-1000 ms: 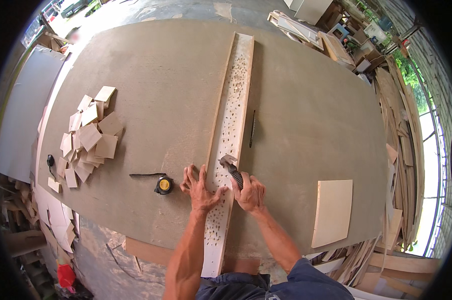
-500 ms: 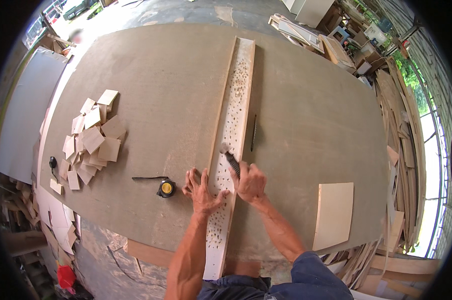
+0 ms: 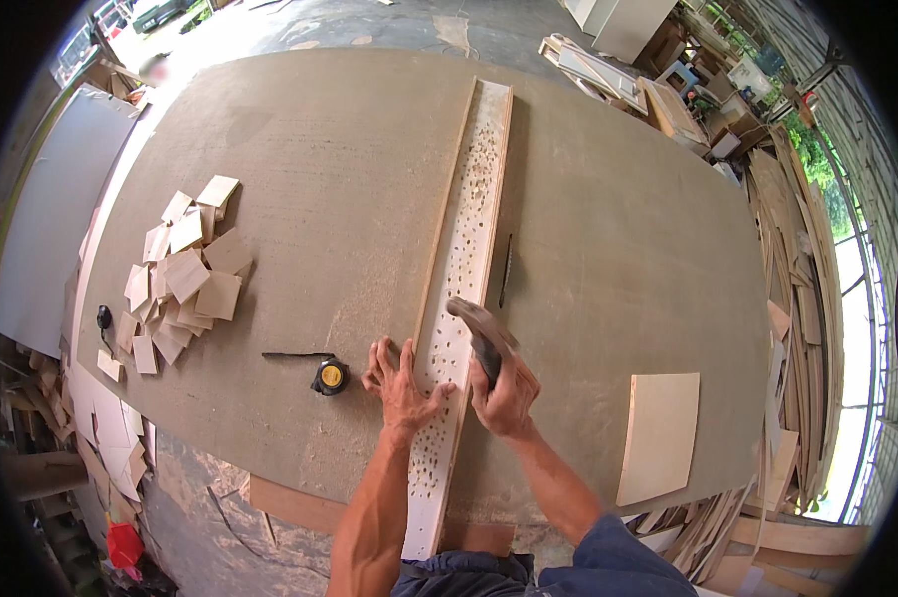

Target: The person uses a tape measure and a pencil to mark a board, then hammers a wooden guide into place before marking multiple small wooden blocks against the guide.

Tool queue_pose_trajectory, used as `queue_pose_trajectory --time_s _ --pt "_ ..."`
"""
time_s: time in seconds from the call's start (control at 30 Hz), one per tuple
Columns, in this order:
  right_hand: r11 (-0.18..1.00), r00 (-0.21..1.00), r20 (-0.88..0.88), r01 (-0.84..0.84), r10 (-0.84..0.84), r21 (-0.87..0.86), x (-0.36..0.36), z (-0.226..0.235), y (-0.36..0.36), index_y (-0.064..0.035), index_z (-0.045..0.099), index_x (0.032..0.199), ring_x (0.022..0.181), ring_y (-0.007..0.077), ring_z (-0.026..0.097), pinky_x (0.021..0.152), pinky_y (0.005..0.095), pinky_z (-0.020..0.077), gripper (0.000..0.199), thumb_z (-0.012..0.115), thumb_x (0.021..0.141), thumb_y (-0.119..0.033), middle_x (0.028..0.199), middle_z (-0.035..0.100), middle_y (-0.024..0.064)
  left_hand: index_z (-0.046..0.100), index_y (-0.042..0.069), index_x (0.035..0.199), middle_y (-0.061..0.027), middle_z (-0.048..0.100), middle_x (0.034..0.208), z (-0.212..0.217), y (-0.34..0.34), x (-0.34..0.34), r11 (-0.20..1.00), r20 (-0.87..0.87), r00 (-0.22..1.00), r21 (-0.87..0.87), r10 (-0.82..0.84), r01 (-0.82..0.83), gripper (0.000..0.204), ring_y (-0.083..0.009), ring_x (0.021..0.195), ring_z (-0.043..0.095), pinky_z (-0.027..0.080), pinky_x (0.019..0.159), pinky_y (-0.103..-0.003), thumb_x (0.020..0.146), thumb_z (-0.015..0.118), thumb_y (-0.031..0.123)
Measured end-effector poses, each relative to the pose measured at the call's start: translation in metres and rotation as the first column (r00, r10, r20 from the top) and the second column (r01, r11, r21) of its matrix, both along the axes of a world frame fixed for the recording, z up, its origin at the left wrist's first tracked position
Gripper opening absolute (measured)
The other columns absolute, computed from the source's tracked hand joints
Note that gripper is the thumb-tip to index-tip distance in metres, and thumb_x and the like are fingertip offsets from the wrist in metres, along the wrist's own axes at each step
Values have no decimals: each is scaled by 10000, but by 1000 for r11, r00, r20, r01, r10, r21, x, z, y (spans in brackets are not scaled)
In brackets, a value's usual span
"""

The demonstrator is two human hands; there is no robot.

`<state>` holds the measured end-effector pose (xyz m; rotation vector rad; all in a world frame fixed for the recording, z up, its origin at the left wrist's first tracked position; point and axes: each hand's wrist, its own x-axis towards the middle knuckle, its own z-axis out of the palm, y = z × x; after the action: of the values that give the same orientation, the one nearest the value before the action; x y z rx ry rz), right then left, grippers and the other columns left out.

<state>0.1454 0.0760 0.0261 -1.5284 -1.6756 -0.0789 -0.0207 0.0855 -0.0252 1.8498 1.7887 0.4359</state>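
— Two hands, both at the strip. What lies out left of them?

— Well left of the left fingers, a heap of offcuts on the table. Nearer, just left of the thumb-side fingers, a tape with a short length of blade pulled out.

— And the left hand?

— Flat and spread, gripping nothing. Its fingertips rest on the left edge of the strip, pinning it to the table. The strip is long, pale and full of small holes; it runs away from the fingers to the far end of the table.

— The right hand?

— Clenched round the handle of what looks like a hammer. The head is tilted up and forward, just beyond the left fingertips and above the strip.

— So which step is this?

— My reading: striking along the strip, the hammer raised between blows.

— What would a blow ask for?

— A landing clear of the left fingertips, which sit close, and steady downward pressure so the strip doesn't skid.

— Right of the knuckles?

— A pencil beside the strip, and well right, a pale panel.
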Motion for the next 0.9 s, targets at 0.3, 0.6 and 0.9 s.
queue_pose_trajectory --time_s 0.3,0.6,0.9 --pt "986 997 -23 72 -77 -152 0 6 -3 -33 628 930 615 322 627 552 425 525 285 658 938 -316 686 668 144 455 105 1440 -202 252 1550 -2 0 -2 999 3 1000 35 3 -3 1043 -382 1492 106 92 1133 -601 595 869 553" --pt "886 986 27 160 -165 -435 -4 24 -16 -26 571 903 582 376 656 528 462 507 322 599 982 -337 651 646 183 443 101 1437 -203 256 1527 0 -1 0 1000 -2 1000 7 2 -2 1041 -375 1481 115 95 1133 -602 588 895 500" --pt "838 908 -252 164 -334 -521 -19 -1 -183 -45 576 823 538 360 618 519 423 461 362 594 989 -367 628 610 153 439 91 1450 -211 249 1536 -1 1 2 1000 29 999 7 -24 24 1020 -367 1490 98 59 1137 -608 637 869 533"
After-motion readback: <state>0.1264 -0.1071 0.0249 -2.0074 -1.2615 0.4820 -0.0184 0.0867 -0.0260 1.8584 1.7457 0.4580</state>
